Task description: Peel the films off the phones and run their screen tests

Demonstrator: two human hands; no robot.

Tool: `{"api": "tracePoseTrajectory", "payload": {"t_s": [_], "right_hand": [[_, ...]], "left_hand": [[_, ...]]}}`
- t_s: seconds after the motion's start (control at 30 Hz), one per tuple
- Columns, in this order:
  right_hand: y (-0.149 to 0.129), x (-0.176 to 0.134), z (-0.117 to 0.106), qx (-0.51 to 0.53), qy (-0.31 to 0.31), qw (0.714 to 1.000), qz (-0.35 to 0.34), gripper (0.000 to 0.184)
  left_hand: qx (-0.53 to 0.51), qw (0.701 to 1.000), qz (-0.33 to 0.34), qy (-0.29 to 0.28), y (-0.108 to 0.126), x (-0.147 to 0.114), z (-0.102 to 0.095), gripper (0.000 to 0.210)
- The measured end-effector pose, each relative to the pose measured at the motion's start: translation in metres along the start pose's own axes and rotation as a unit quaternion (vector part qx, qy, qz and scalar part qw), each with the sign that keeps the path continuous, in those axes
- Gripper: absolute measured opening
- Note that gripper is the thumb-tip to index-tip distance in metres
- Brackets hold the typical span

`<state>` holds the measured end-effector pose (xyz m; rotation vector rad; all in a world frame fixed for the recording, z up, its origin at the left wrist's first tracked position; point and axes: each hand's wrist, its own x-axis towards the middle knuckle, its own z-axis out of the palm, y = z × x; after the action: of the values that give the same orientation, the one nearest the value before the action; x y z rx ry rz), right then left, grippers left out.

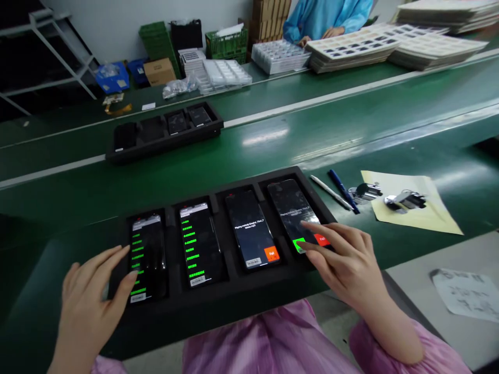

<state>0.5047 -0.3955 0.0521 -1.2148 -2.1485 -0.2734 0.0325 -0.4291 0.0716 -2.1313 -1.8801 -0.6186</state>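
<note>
Several smartphones lie face up, each in its own slot of a black foam tray [231, 254]. The leftmost phone [156, 249] and the second phone [208, 239] show green lines of text. On the third phone [249, 213] there is playing-melody text and an orange Fail box. The rightmost phone [286, 200] has a green box and a red Fail box. My left hand [91, 293] is open, thumb and fingers apart, at the leftmost phone's left edge. Open too, my right hand [346, 259] reaches over the rightmost phone's lower part, fingertips by its green box; contact is unclear.
A white pen [330, 192], a blue pen [343, 191] and small metallic parts [405, 200] near yellow paper [440, 208] lie right of the tray. Behind stands another black tray [167, 143] with phones. Across the bench, a person in blue [327, 18] works beside stacked sheets [351, 49].
</note>
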Motion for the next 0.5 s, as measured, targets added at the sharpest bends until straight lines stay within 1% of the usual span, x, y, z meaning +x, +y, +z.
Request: {"api": "tracePoseTrajectory", "payload": {"t_s": [0.07,0.13,0.17,0.3,0.37,0.5], "right_hand": [[-0.004,0.004,0.0,-0.008,0.0,1.0,-0.015,0.025],[-0.014,0.01,0.001,0.037,0.008,0.999,-0.039,0.027],[-0.019,0.014,0.003,0.063,0.002,0.997,-0.047,0.03],[-0.042,0.026,0.018,0.143,-0.058,0.986,-0.061,0.046],[-0.048,0.027,0.026,0.165,-0.062,0.982,-0.069,0.05],[-0.054,0.021,0.034,0.178,-0.04,0.98,-0.073,0.057]], "left_hand": [[-0.02,1.0,0.01,-0.003,0.002,-0.002,0.005,0.042],[-0.021,1.0,0.006,-0.009,0.0,-0.002,0.008,0.041],[-0.02,1.0,0.0,-0.016,-0.003,-0.001,0.008,0.042],[-0.025,0.999,-0.029,-0.035,-0.016,0.009,0.009,0.05],[-0.045,0.998,-0.052,-0.015,-0.018,0.011,0.013,0.051],[-0.107,0.988,-0.106,0.04,-0.014,0.005,0.023,0.045]]}}
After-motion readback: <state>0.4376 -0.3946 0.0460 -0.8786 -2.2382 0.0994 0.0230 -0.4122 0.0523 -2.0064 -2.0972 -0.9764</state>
